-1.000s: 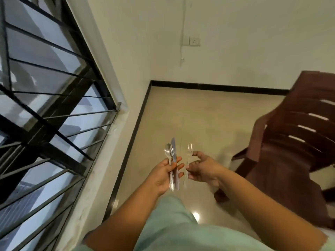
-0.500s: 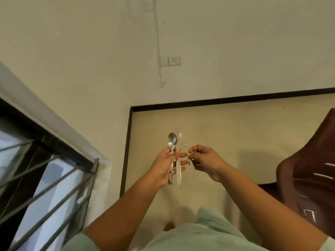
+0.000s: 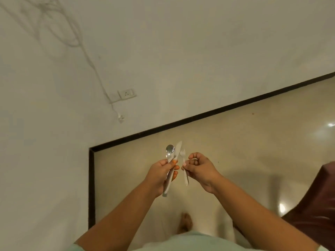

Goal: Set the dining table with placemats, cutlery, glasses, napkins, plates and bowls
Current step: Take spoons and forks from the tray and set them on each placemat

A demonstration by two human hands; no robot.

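We hold cutlery in the air over the beige floor (image 3: 235, 151): our left hand (image 3: 159, 175) grips a shiny metal spoon (image 3: 170, 151) and pale plastic knife (image 3: 178, 148); our right hand (image 3: 200, 169) pinches a white plastic fork (image 3: 183, 156). No table shows, so we judge the laying not yet done.

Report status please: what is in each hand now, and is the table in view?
Left hand grips spoon and knife. Right hand pinches fork. No table in view; chair at right.

The left hand (image 3: 159, 175) is gripping a spoon (image 3: 169, 152) and a knife (image 3: 177, 150) together, while just beside it the right hand (image 3: 200, 169) is pinching a fork (image 3: 183, 161) upright.
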